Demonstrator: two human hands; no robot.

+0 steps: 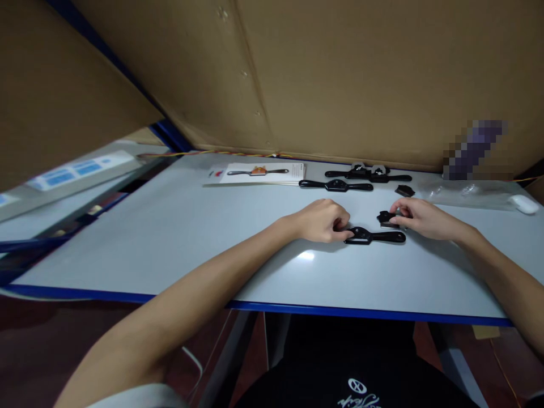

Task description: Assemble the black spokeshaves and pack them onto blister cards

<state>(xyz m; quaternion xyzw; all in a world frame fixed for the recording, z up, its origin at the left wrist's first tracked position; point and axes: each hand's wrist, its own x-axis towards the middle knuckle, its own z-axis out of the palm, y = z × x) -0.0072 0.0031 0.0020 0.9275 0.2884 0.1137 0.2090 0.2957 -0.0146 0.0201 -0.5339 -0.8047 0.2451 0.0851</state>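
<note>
My left hand (323, 221) is closed round the left handle of a black spokeshave (374, 236) that lies flat on the pale grey table (178, 226). My right hand (419, 217) pinches a small black part (385, 217) just above the tool's right handle. Both hands rest on the tabletop, a little right of centre.
Further back lie two more black spokeshaves (335, 185) (369, 173), a small black piece (404, 190) and a printed card (259, 172). Clear plastic bags (463, 192) and a white mouse (523, 203) sit at the right. Cardboard walls (340, 73) stand behind; the blue table edge (340, 310) is near me.
</note>
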